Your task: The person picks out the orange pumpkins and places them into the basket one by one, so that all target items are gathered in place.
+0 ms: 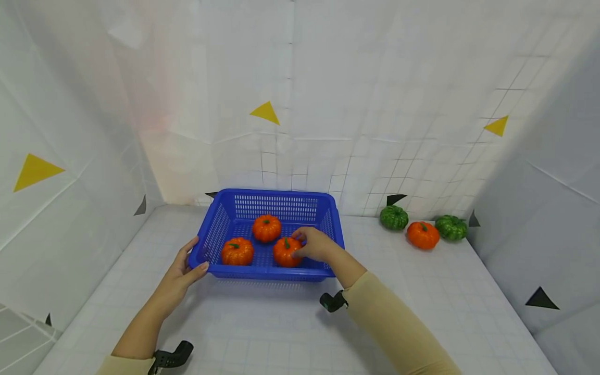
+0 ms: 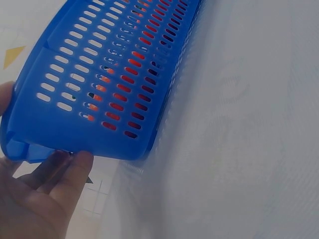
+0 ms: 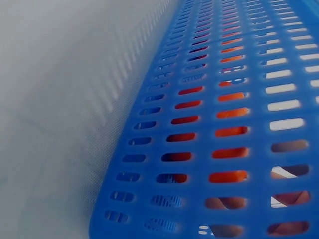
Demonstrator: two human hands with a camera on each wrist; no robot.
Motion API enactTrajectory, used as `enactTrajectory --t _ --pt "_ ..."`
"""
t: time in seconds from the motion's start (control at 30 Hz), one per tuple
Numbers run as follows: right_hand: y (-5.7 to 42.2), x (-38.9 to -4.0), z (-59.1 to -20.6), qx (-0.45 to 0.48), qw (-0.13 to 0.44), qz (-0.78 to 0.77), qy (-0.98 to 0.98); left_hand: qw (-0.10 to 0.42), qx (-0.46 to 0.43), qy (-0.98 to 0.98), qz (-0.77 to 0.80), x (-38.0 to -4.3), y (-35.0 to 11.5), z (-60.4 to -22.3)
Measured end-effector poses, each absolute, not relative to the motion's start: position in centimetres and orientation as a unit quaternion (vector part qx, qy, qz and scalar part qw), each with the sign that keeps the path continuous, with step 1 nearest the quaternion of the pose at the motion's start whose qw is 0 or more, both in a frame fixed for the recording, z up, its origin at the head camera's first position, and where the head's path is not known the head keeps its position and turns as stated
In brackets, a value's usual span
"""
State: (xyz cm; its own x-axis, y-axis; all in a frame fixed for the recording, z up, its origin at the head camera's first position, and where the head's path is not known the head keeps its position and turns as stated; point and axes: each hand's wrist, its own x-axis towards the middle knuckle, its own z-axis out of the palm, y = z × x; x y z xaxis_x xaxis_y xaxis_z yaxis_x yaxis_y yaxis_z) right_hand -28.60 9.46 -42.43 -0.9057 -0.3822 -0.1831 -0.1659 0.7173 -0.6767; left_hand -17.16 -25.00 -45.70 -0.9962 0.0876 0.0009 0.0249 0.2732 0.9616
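A blue perforated plastic basket (image 1: 272, 272) holds three small orange pumpkins. My left hand (image 1: 174, 281) grips its front left corner, thumb on the near side and fingers along the left rim. In the left wrist view, that hand (image 2: 45, 194) is at the corner of the basket (image 2: 114, 142). Inside the basket, my right hand (image 1: 317, 246) holds the front right pumpkin (image 1: 285, 253) between thumb and fingers. Beside it lie the front left pumpkin (image 1: 237, 252) and the rear pumpkin (image 1: 266, 228). The basket wall (image 3: 199, 164) mostly hides the right hand in the right wrist view.
Right of the basket, near the back of the white table (image 1: 262, 323), sit a green pumpkin (image 1: 394, 217), another orange pumpkin (image 1: 423, 235) and a second green pumpkin (image 1: 451, 228). White sheets (image 1: 328, 78) with yellow and black triangles enclose the back and sides.
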Motion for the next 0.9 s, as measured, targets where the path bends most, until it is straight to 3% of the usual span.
enactTrajectory --t 0.4,0.9 --pt "10.3 -27.6 -40.3 -0.167 0.137 -0.372 0.903 0.026 0.033 0.799 0.600 -17.2 -25.1 -45.8" --pt "14.0 -25.1 -37.8 -0.159 0.070 -0.392 0.903 0.024 0.037 0.806 0.590 -17.1 -25.0 -45.7"
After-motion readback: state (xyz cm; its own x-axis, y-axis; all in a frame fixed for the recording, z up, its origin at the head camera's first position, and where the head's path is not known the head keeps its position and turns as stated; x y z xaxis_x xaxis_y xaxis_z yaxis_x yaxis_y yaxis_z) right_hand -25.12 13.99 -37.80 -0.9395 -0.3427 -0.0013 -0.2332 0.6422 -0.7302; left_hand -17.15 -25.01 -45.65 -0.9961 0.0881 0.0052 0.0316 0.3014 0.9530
